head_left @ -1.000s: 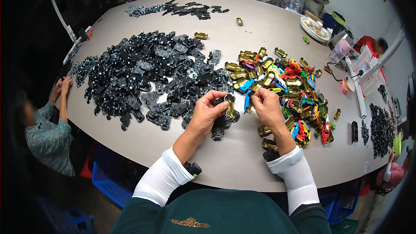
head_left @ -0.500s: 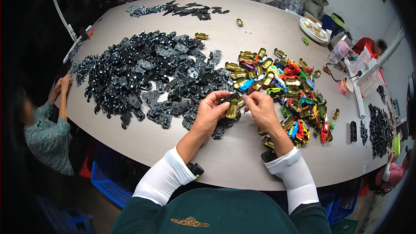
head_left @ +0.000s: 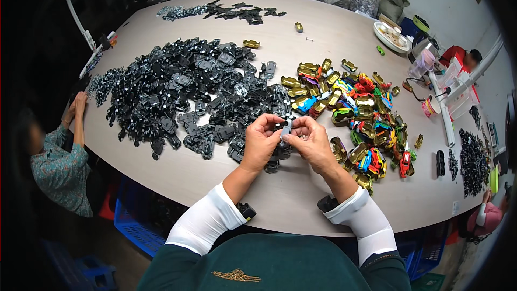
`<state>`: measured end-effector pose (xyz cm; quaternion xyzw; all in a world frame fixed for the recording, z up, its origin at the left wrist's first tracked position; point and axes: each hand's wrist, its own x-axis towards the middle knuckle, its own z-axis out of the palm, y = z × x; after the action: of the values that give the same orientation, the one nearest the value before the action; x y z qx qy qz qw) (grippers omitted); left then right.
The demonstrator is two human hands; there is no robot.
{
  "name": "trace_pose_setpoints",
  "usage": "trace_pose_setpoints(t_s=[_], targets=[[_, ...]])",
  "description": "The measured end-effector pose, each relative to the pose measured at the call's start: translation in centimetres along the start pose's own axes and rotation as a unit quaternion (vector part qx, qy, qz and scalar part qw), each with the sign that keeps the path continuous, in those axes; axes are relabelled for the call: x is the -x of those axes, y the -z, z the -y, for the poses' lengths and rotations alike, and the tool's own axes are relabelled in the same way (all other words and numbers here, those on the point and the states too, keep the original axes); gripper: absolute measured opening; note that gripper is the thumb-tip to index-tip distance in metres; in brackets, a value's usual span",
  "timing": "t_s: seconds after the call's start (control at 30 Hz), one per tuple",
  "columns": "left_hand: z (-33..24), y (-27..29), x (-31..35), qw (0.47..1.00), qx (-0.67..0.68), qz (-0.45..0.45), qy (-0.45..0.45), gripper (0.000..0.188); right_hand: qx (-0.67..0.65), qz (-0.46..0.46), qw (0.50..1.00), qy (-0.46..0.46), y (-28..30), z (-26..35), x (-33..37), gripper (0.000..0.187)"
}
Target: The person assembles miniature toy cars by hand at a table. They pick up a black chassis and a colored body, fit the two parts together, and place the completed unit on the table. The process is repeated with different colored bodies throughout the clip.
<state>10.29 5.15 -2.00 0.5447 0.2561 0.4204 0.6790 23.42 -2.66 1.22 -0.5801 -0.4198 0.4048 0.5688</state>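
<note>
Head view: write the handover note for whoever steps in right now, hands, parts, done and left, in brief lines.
Left hand: fingers closed on a small dark part, held above the table.
Right hand: pinching the same part from the other side; both hands meet at it.
Black parts pile: large heap spread to the left and front of the hands.
Coloured shells: gold, red, blue and green pieces heaped to the right of the hands.
Done: cannot tell how many pieces are finished.
Left: by the look of it, most of the black pile and many shells still lie loose.
</note>
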Motion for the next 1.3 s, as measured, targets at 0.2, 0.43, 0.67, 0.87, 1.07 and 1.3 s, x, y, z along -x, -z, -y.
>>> trace_pose_setpoints(t_s=[0.2,0.43,0.67,0.87,1.07,1.3], targets=[[-0.8,-0.4,0.1,0.997,0.066,0.026,-0.009,0.025,-0.081,0.002,0.995,-0.050,1.3,2.2,0.1,0.026],[-1.3,0.3,-0.1,0.998,0.040,0.057,0.002,0.024,-0.125,-0.027,0.989,-0.078,3.4,3.1,-0.9,0.023],[-0.9,0.5,-0.4,0.990,0.121,0.065,0.013,0.031,-0.060,0.037,0.995,-0.066,1.4,2.7,0.0,0.023],[-0.9,0.7,-0.3,0.987,0.148,0.007,0.059,0.039,-0.021,0.014,1.000,-0.012,1.6,3.0,0.0,0.025],[-1.7,0.2,0.1,0.989,0.119,-0.001,0.086,0.037,0.140,0.001,0.987,0.078,0.8,2.5,0.6,0.027],[-1.1,0.4,0.0,0.980,0.176,0.048,0.082,0.037,0.249,-0.047,0.949,0.189,0.3,1.7,0.4,0.029]])
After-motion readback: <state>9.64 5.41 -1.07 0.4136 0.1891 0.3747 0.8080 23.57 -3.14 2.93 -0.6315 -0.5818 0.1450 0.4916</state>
